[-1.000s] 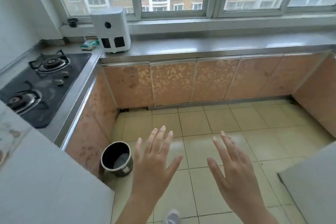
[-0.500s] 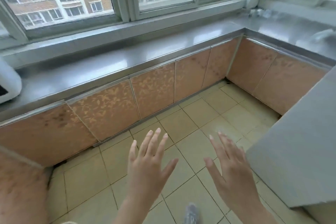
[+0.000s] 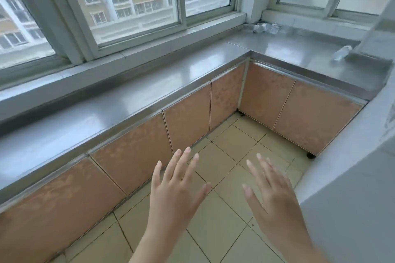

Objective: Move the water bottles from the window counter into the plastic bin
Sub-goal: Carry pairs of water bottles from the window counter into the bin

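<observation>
While both grips are spread wide and empty at lower centre, left hand (image 3: 175, 194) beside right hand (image 3: 275, 196) over the floor tiles (image 3: 224, 160), the water bottles (image 3: 264, 27) lie upper right in the worktop (image 3: 132, 100) corner, one bottle (image 3: 341, 53) farther right.

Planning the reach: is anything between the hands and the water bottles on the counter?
Nothing visible: bare counter and floor separate the left hand and right hand from the water bottles in the far corner.
</observation>
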`<act>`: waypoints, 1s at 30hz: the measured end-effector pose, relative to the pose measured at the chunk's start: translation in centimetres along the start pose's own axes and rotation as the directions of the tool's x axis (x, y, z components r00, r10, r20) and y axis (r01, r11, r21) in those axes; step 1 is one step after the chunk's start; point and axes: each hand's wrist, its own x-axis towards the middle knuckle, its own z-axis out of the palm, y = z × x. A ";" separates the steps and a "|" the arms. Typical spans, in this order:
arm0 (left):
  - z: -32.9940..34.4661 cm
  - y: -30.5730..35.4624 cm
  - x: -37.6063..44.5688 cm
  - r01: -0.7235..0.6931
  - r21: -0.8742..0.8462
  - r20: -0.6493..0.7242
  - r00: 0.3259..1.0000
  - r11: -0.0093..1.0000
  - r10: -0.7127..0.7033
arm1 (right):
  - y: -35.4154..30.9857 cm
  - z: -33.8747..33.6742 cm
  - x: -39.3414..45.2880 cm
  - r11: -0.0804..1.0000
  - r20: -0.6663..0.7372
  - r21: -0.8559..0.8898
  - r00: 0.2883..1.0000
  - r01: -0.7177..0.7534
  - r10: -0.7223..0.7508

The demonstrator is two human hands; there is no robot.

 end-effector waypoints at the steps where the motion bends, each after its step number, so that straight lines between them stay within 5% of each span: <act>1: 0.7 0.0 1.8 -0.006 -0.002 -0.001 1.000 1.000 0.006 | 0.5 0.0 1.6 1.000 -0.003 0.010 1.000 -0.011 0.011; 17: 18.1 -0.5 37.1 -0.155 -0.107 0.094 0.982 0.982 0.165 | 10.9 2.1 35.3 0.984 -0.034 -0.042 0.984 -0.174 0.172; 30: 29.7 5.4 60.8 -0.233 -0.130 0.160 0.954 0.964 0.252 | 23.4 -0.3 57.2 0.962 -0.128 -0.041 0.956 -0.271 0.264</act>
